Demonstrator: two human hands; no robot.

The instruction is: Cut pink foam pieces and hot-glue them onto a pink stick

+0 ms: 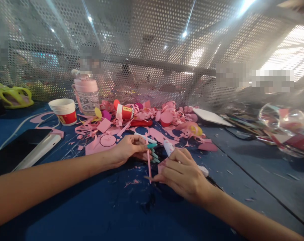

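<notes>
A thin pink strip (148, 160) stands nearly upright in the picture, pinched between the thumb and fingers of my left hand (129, 149), which has long teal nails. My right hand (183, 170) is closed around a white hand tool (169, 147) with small pinkish marks. Most of that tool is hidden by the fingers, so its exact kind is unclear; its white rear end shows past the wrist, near a dark cord. One right fingertip reaches the strip's lower end. Beneath the right hand lies a pink sheet piece (162, 167).
Pink scraps (164, 117) pile along the perforated metal screen (146, 50). On the left are a phone (23, 144), stacked paper cups (63, 112), a pink-lidded bottle (86, 93) and a yellow holder (16, 97). Clear plastic packaging (282, 120) sits at right.
</notes>
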